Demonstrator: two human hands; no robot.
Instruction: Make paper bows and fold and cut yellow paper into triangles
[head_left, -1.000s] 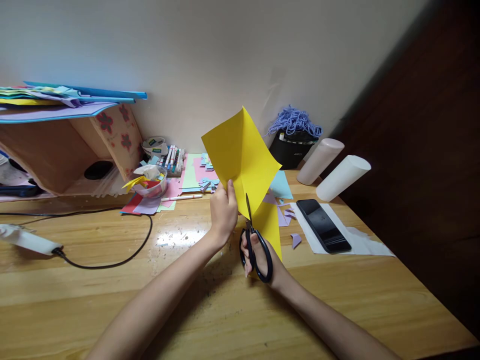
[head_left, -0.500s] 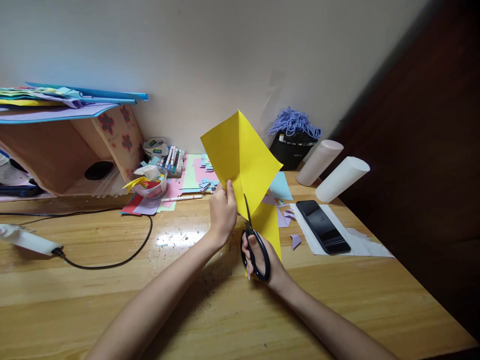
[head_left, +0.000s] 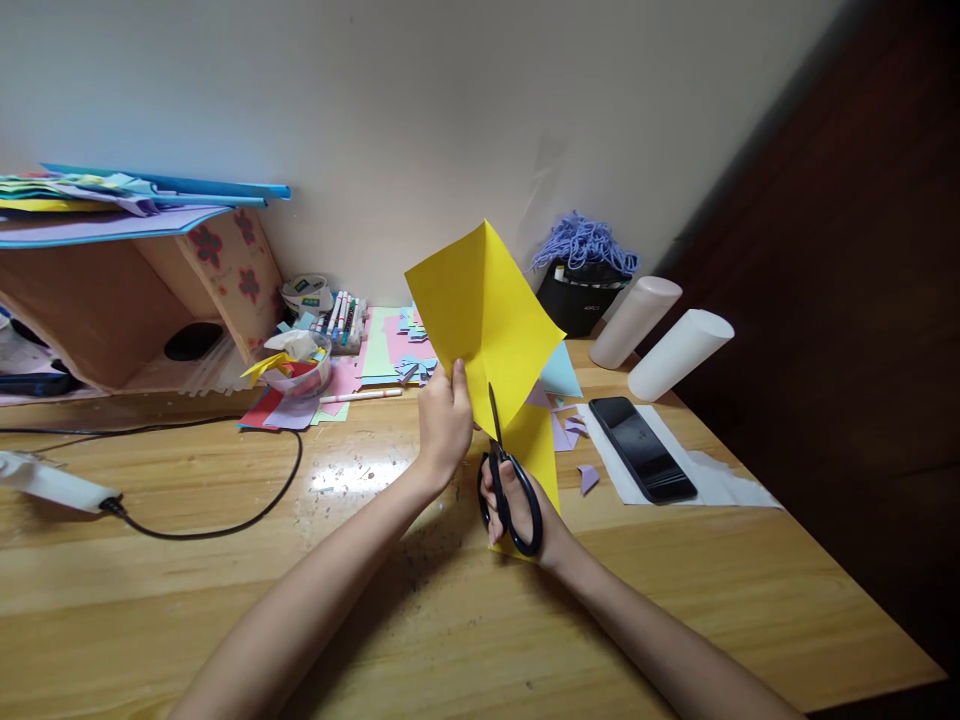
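A creased sheet of yellow paper point(head_left: 495, 320) is held up in front of me, pinched along its lower left edge by my left hand point(head_left: 444, 418). My right hand point(head_left: 534, 510) grips black-handled scissors point(head_left: 534, 515) with fingers through the loops. Their blades point upward at the sheet's lower part, one blade showing in front of the yellow surface. Below and behind, another piece of yellow paper point(head_left: 538, 455) is partly covered by the scissors and my right hand; whether it joins the raised sheet I cannot tell.
Purple scraps point(head_left: 589, 478) and a black phone point(head_left: 643, 450) on white paper lie to the right, near two white cylinders point(head_left: 681, 354). A black pouch point(head_left: 576, 305) bears blue yarn. Left are a tub of scraps point(head_left: 300, 380), an open box point(head_left: 244, 280) and a black cable point(head_left: 289, 490).
The yellow sheet's top has shifted slightly right, and its fold looks a little sharper. The scissor handles have spread slightly wider. Both hands keep their holds, and the view has moved a little.
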